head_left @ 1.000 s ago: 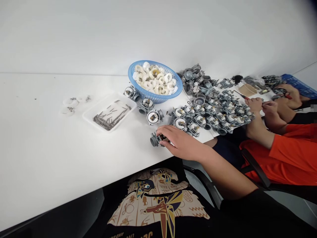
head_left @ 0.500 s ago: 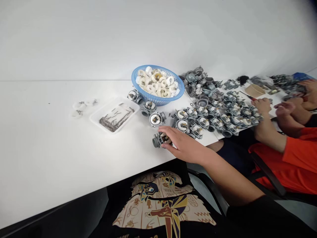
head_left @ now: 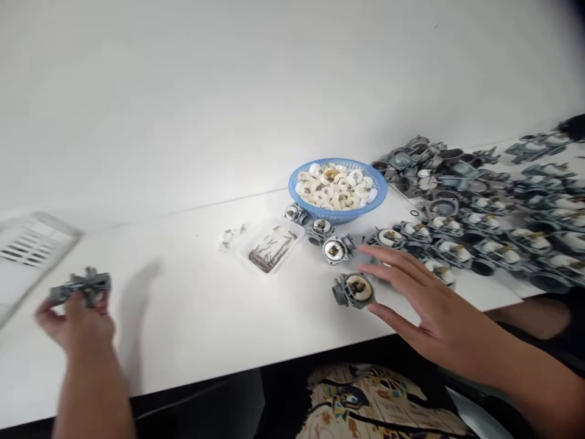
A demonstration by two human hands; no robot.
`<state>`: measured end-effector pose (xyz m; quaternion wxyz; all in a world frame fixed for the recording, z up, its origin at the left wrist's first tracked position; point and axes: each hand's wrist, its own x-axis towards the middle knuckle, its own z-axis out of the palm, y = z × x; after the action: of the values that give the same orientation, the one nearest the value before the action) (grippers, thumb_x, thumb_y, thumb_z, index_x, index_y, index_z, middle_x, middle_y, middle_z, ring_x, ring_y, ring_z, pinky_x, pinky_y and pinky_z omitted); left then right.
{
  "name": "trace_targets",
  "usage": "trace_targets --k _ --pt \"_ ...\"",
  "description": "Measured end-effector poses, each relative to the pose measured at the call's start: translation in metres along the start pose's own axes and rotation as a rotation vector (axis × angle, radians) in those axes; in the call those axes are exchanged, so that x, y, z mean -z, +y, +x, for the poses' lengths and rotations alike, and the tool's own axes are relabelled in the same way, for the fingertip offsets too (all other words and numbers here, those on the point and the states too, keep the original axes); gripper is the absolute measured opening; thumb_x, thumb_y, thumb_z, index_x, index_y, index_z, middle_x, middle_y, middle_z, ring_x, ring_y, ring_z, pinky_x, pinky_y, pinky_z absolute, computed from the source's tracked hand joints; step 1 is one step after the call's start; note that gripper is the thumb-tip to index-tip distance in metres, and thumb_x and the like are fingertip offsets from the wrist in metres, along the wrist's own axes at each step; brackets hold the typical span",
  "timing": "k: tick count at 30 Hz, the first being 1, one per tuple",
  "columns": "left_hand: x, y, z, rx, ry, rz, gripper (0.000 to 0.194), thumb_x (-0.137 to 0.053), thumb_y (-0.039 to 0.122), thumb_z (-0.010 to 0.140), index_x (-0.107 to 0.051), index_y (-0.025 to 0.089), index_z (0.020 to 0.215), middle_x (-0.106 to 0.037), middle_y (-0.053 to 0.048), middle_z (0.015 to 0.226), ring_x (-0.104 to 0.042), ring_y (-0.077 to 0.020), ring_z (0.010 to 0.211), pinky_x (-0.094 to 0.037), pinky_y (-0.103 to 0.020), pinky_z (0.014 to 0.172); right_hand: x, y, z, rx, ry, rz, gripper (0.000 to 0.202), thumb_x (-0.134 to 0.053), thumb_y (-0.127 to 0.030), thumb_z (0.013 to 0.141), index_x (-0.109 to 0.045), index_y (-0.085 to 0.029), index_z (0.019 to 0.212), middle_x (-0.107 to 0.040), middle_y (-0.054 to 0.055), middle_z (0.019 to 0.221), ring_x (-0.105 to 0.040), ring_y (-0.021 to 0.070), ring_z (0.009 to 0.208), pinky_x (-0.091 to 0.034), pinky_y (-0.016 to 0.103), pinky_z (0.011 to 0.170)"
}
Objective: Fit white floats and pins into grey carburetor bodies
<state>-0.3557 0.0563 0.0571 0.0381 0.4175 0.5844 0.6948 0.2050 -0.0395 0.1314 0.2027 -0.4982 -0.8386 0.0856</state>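
At the far left, my left hand (head_left: 82,323) is closed around a grey metal carburetor (head_left: 81,286), raised above the table. My right hand (head_left: 420,305) hovers with thumb and fingers spread, just right of another carburetor (head_left: 359,289) with a cream float ring in its open bowl. Behind that one, a carburetor with a white float (head_left: 335,249) stands near two more by the basket. A white tray (head_left: 251,263) of thin metal pins lies left of them. The blue basket (head_left: 338,214) holds many white and cream float rings.
Rows of carburetors with white floats (head_left: 452,251) cover the table's right side, and a pile of carburetor bodies (head_left: 425,161) lies behind them. Several loose clear-white floats (head_left: 231,236) sit left of the tray. A white slotted rack (head_left: 27,250) stands at the far left.
The view has swung left. My right hand has let go of the carburetor with the cream float and opened. My left hand has come into view holding a carburetor.
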Motion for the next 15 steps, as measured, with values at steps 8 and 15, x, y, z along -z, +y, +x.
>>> trace_targets --k 8,15 --pt "-0.120 0.055 -0.032 0.021 -0.229 -0.557 0.051 -0.084 0.035 0.072 -0.047 0.028 0.107 -0.064 0.001 0.100 -0.070 -0.0169 0.086 -0.055 -0.026 0.068 0.016 -0.009 0.065 0.273 0.047 0.045 0.048 -0.054 -0.039 0.101 -0.047 -0.031 0.147 -0.053 0.008 0.152 -0.053 0.0330 0.138 -0.053 0.051 0.110" --pt "-0.189 0.128 -0.085 -0.269 -0.391 -0.645 0.043 -0.084 0.029 0.076 -0.058 0.025 0.110 -0.068 -0.005 0.106 -0.068 -0.0165 0.093 -0.058 -0.028 0.075 0.022 -0.037 0.141 0.268 0.010 0.156 0.085 -0.067 -0.046 0.092 -0.020 -0.024 0.160 -0.044 0.016 0.157 -0.057 0.0343 0.133 -0.056 0.049 0.102"
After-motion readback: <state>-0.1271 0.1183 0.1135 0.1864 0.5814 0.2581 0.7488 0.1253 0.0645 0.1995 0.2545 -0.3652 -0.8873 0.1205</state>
